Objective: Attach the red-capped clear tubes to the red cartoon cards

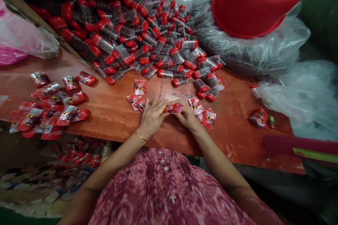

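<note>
Between my two hands is a small red printed wrapper (pixel 173 107) with a barcode, held over the table near its front edge. My left hand (pixel 153 115) pinches its left end, and my right hand (pixel 187 116) grips its right end. Whether anything is inside the wrapper, I cannot tell. Flat red wrappers (pixel 139 87) lie just beyond and left of my left hand. More flat wrappers (pixel 209 118) rest to the right of my right hand. Beyond both hands spreads a large heap of clear tubes with red caps (pixel 158 47), filled with dark contents.
Several wrapped tubes (pixel 52 112) are piled at the table's left. A cardboard box wall (pixel 34 15) borders the heap. At back right a red bucket (pixel 250 3) stands upside down on a filled plastic bag (pixel 245 56). A crumpled red wrapper (pixel 258 117) lies at the right.
</note>
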### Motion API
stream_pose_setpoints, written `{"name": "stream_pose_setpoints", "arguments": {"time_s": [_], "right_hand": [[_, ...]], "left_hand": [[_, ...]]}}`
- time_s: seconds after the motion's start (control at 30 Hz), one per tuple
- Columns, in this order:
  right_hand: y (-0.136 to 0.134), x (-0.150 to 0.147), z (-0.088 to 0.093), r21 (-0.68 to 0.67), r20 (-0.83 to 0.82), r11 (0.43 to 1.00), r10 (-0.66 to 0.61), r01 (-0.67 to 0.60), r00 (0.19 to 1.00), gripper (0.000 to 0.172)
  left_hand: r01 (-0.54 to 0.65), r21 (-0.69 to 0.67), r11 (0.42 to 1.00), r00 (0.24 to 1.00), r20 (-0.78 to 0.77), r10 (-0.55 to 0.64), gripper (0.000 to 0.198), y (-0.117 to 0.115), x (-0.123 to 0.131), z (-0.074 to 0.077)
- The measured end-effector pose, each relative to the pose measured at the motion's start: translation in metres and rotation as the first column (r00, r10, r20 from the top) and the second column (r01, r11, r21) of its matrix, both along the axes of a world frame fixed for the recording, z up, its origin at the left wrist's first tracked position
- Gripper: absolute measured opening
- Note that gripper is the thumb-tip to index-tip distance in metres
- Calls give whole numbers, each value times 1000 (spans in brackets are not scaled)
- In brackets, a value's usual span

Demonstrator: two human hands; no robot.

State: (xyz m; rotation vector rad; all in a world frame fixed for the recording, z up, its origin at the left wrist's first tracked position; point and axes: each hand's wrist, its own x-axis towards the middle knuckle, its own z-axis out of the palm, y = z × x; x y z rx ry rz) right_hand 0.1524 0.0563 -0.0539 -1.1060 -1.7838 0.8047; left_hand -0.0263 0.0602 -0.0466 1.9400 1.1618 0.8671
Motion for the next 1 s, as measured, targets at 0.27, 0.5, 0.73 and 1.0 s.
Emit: {"name": "stream_pose_setpoints", "arguments": {"time_s": [0.27,0.5,0.73,1.0], "right_hand": [[-1,-4,-5,5,26,1000,2,-2,1000,31],[-6,-8,-6,55,-19,997,-60,61,998,18],[-3,-4,-1,31,74,999,-30,28,997,19],[-5,-6,-7,41,67,998,-56,53,996,25]], "left_hand": [[-21,59,998,998,63,17,31,-5,-6,19],[-41,-46,998,977,205,50,29,-6,-2,5],[-57,-65,996,991,115,64,31,-10,0,-2],[-13,336,942,992,-115,55,28,-7,-6,-2]]}}
